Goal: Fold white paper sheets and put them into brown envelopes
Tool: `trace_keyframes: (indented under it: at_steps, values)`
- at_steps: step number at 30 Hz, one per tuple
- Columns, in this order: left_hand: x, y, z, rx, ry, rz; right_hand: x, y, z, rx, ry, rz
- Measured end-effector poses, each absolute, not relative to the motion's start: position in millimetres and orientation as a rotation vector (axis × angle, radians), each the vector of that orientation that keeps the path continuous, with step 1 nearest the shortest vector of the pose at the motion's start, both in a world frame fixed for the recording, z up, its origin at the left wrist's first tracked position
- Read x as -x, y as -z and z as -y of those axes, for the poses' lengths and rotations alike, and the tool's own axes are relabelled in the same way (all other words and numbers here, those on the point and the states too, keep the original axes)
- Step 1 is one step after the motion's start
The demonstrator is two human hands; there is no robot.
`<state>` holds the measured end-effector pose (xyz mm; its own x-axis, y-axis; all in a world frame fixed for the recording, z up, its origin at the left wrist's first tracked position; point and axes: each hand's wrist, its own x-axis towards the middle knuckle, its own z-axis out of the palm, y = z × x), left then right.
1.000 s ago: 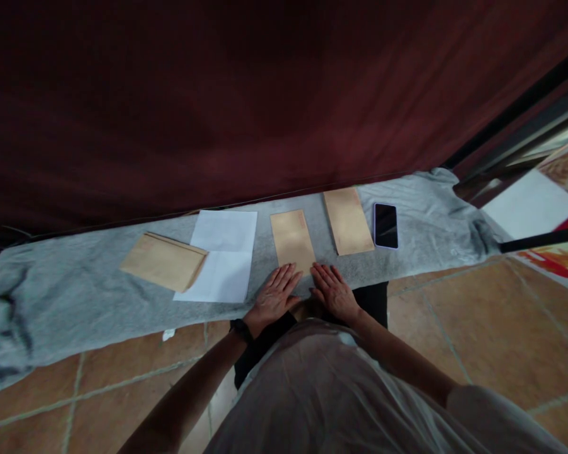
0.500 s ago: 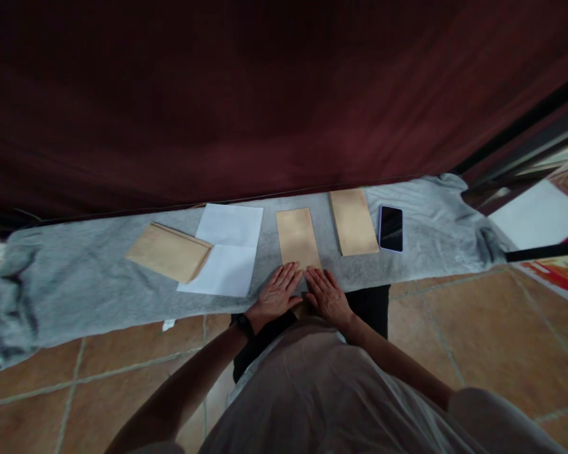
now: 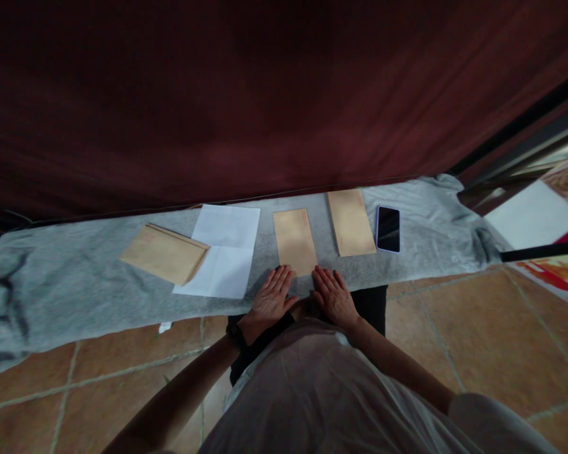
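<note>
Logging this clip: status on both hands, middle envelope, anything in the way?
Left hand, right hand palm-down at near end of middle envelope. Envelope flat on grey cloth. White paper left, another envelope right, both apart from it.

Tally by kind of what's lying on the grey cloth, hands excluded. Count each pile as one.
Envelopes: 3
White paper: 1
Phone: 1
Total: 5
</note>
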<state>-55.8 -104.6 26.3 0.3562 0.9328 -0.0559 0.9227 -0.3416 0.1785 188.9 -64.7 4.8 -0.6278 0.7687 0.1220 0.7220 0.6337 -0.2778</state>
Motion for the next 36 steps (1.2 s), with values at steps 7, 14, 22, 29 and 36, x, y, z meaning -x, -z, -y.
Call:
trace_keyframes:
  at_steps: [7,14,22,29,36]
  values:
    - [17,-18,38,-2.361,-0.113,-1.797,-188,-6,63,1.22,-0.319,2.634]
    - [9,-15,-42,-2.229,-0.141,-1.883,-188,-4,63,1.217,-0.32,2.627]
    - [10,-14,-86,-2.164,-0.133,-1.913,-188,-3,64,1.216,-0.321,2.619]
    - [12,-13,-59,-2.255,-0.15,-1.861,-188,-4,64,1.217,-0.326,2.61]
    - [11,-15,-7,-2.387,-0.138,-1.758,-188,-3,64,1.219,-0.295,2.625]
